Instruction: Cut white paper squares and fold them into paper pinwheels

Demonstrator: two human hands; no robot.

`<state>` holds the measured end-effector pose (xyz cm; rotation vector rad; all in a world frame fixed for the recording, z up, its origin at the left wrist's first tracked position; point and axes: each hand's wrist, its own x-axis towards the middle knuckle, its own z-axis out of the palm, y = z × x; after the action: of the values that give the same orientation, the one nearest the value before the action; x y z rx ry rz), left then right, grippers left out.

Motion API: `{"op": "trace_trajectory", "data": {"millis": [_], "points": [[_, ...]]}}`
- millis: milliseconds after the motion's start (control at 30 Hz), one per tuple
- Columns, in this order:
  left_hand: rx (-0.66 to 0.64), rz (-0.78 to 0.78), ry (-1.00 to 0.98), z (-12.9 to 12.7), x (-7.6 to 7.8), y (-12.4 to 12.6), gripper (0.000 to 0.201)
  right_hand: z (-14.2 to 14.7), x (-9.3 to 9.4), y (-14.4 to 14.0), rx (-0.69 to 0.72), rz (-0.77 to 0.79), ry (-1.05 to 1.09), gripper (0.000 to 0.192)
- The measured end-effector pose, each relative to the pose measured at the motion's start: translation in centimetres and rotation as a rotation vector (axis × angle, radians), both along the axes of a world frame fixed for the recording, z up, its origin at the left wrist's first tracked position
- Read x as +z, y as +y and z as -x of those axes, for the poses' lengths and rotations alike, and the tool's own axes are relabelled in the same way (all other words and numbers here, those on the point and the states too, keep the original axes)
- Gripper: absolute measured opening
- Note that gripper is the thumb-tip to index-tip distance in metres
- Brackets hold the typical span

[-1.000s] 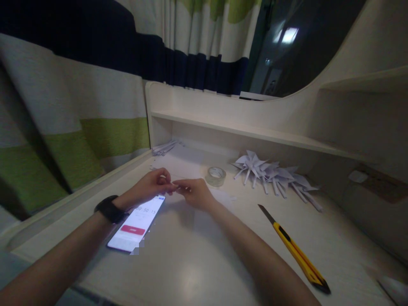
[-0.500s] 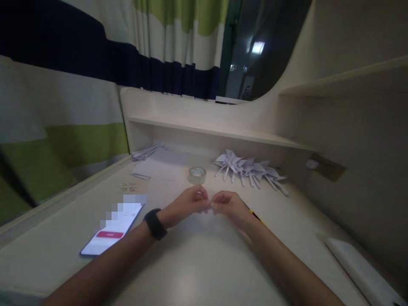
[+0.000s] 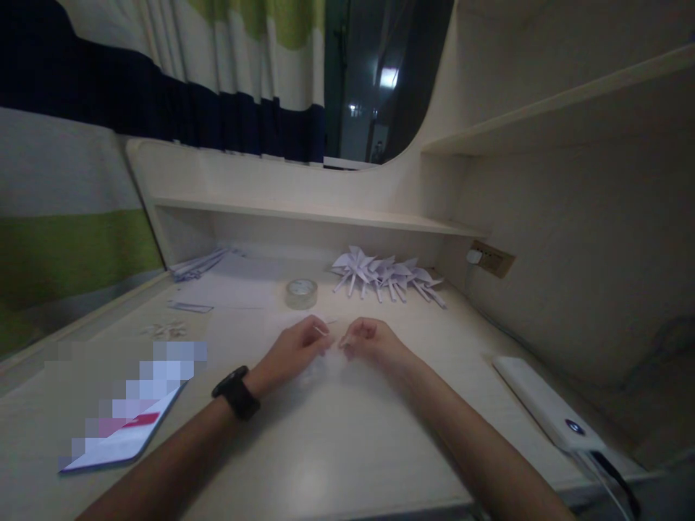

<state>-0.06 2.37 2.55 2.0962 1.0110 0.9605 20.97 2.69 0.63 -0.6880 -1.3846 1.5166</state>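
My left hand (image 3: 296, 349), with a black watch on its wrist, and my right hand (image 3: 372, 340) rest close together on the pale desk (image 3: 326, 449). Each pinches one end of a thin small white paper piece (image 3: 329, 331) that spans the gap between them. The piece is tiny and its shape is hard to make out. A roll of clear tape (image 3: 301, 293) stands just beyond my hands. Behind it lies a heap of folded white paper pinwheels (image 3: 383, 273).
A lit phone (image 3: 124, 434) lies at the left near the desk's front. A white power bank (image 3: 548, 401) with a cable sits at the right. Paper strips (image 3: 198, 264) and small scraps (image 3: 163, 330) lie at the back left. A low shelf (image 3: 304, 213) crosses the back.
The view has swung to the right, so the yellow knife has left the frame and the power bank has come in. My hands stay together on the small paper piece.
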Motion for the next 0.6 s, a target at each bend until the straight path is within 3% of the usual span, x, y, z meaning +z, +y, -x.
{"op": "trace_trajectory", "data": {"millis": [67, 167, 400, 600], "points": [[0.034, -0.212, 0.205, 1.2, 0.0, -0.2, 0.022, -0.5, -0.4, 0.5, -0.050, 0.038, 0.016, 0.030], [-0.053, -0.398, 0.419, 2.2, -0.5, -0.7, 0.025, -1.3, -0.6, 1.0, -0.132, 0.070, -0.016, 0.031], [-0.108, -0.499, 0.712, 1.2, -1.2, -1.7, 0.022, -1.7, -0.7, 0.9, -0.211, 0.127, -0.067, 0.033], [-0.124, -0.592, 0.759, 0.0, -1.4, -2.8, 0.015, -1.1, -0.9, 0.8, -0.265, 0.154, -0.129, 0.034]]}}
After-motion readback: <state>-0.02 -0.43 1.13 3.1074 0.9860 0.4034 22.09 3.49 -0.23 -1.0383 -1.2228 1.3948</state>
